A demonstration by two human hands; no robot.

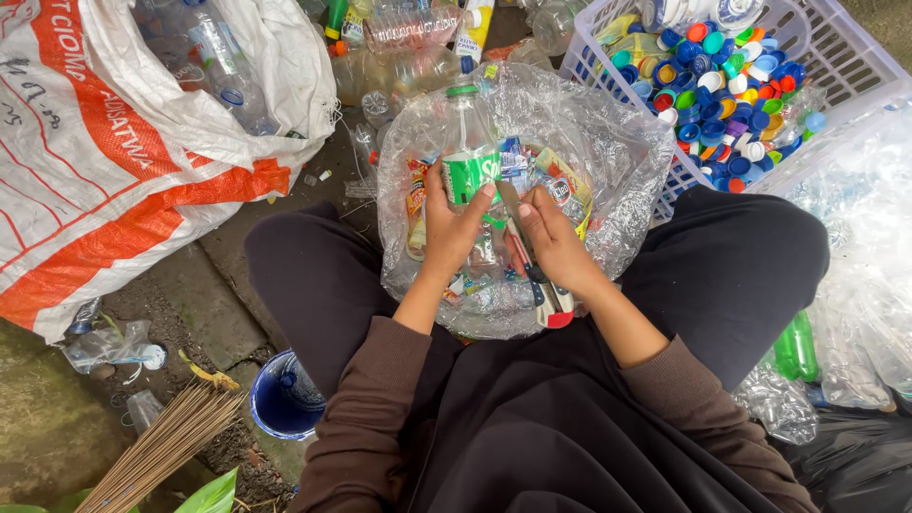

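**Bottle held over the bag, knife at its label**

Landmark: the clear plastic bag point(608, 180) open between the person's knees, so whatever comes off falls inside it.

Far left of the bag lies a white and orange sack point(114, 161) with clear bottles spilling from its mouth. Over the bag's middle, the left hand point(454, 226) has its fingers closed round a clear bottle with a green label point(467, 157), neck pointing away, which steadies it for cutting. Just right of it, the right hand point(556, 242) grips a utility knife point(532, 261), blade laid against the label. Beyond the bag's right edge stands a white basket point(845, 66) of coloured caps point(727, 95), kept apart from the bottles.
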